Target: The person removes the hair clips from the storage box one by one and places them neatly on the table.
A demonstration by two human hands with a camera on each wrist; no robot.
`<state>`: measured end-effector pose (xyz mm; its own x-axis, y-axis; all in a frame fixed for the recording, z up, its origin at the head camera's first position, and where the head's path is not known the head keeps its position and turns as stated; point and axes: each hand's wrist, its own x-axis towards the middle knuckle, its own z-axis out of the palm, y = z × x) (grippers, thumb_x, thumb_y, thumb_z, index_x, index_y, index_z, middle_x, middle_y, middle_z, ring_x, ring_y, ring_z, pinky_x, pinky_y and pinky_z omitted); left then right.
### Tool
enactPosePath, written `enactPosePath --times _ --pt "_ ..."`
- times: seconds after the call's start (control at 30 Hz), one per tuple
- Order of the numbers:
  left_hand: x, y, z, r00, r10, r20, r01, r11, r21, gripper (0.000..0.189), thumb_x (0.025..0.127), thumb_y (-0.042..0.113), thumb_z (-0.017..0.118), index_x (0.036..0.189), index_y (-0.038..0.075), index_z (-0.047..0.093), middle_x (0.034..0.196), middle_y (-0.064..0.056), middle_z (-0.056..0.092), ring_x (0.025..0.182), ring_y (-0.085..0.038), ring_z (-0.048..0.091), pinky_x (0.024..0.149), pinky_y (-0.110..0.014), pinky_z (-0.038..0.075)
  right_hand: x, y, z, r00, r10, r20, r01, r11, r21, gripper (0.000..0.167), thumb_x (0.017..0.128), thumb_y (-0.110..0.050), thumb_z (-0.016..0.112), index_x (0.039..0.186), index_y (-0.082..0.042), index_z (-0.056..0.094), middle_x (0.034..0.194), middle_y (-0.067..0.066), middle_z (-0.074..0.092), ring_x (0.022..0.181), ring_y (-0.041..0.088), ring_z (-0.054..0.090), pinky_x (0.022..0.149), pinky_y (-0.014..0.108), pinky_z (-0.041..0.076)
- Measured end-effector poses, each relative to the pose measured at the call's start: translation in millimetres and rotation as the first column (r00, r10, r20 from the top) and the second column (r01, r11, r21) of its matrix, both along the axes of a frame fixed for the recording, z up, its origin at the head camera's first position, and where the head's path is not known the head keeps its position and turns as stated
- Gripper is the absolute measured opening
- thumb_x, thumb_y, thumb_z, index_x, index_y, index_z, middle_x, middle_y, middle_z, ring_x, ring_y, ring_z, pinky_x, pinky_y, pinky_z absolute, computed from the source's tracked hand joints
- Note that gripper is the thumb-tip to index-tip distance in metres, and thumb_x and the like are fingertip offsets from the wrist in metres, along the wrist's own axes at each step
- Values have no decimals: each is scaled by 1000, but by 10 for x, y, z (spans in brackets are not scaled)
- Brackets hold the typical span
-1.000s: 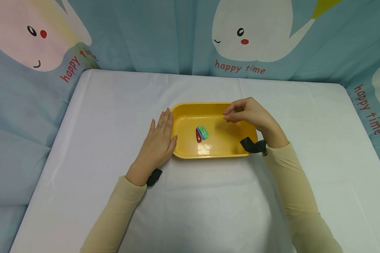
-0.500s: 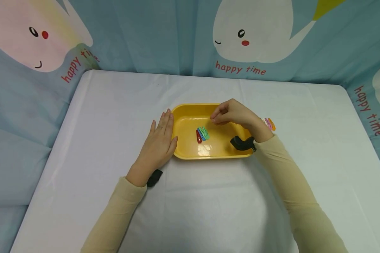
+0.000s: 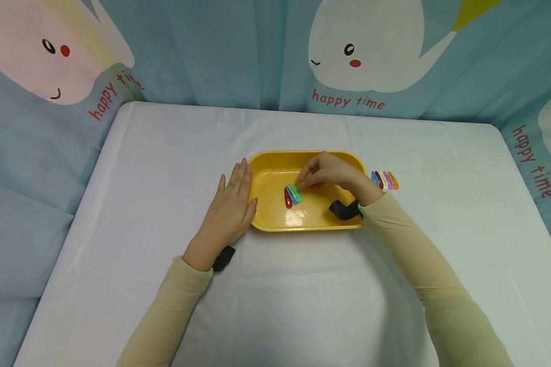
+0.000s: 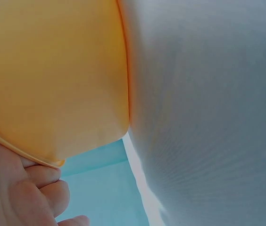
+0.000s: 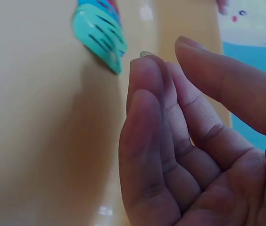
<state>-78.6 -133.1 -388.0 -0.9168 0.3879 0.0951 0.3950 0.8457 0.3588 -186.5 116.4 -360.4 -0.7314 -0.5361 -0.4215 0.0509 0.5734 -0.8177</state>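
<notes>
A small cluster of snap hair clips lies in the shallow yellow tray (image 3: 275, 228): a dark red clip (image 3: 287, 200) at the left, then blue, then green clips (image 3: 296, 192). Over the tray, my right hand (image 3: 330, 172) has its fingertips close to the green side of the cluster. The right wrist view shows green clips (image 5: 95, 33) just beyond the bent fingers (image 5: 145, 136), with the thumb apart and nothing held between. My left hand (image 3: 229, 204) lies with straight fingers along the tray's left rim; its fingers touch that rim in the left wrist view.
Right of the tray, a row of several hair clips (image 3: 384, 180) in blue, red, white, pink and orange lies on the white tablecloth (image 3: 294, 295). Black straps (image 3: 344, 210) show at both wrists. A blue whale-print curtain (image 3: 225, 56) stands behind the table.
My right hand has moved left and down toward the clip cluster, uncovering the row of clips right of the tray. The left hand, tray and cluster stay in place.
</notes>
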Motion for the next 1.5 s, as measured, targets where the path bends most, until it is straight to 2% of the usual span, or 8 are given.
enactPosePath --times 0.3,0.63,1.07,1.3,1.5 --pt "-1 -7 0 1000 1 0 -1 1000 7 64 99 24 35 148 -6 7 156 -17 1 144 -27 2 112 -51 6 -3 -33 -84 999 35 -2 -35 999 39 11 82 -3 70 87 7 69 71 8 66 63 16 59 61 23 50" --pt "-8 -2 -8 1000 0 1 0 1000 11 64 99 24 35 149 -6 6 157 -16 0 144 -27 1 113 -51 5 -11 -66 -109 1000 25 -1 -25 995 95 10 80 -3 73 83 6 69 67 5 65 58 14 58 57 22 49" --pt "-8 9 12 1000 5 13 -5 1000 8 64 99 25 35 148 -7 7 157 -17 0 144 -27 1 113 -50 5 7 -135 -112 983 92 -157 -51 967 250 15 75 -12 80 70 -3 69 59 1 61 54 15 55 53 22 45" --pt "-4 11 3 1000 5 10 -5 1000 4 64 100 26 34 148 -7 7 156 -17 1 144 -27 1 113 -51 6 7 -133 -119 987 68 -144 -30 967 252 14 74 -11 80 71 -2 69 61 2 62 56 16 56 53 22 45" --pt "3 13 6 1000 6 5 -6 1000 16 65 99 26 35 148 -6 8 156 -17 1 144 -27 3 112 -51 6 2 -121 -131 994 32 -107 -9 978 209 13 75 -7 79 73 0 68 62 4 62 56 17 57 55 25 49"
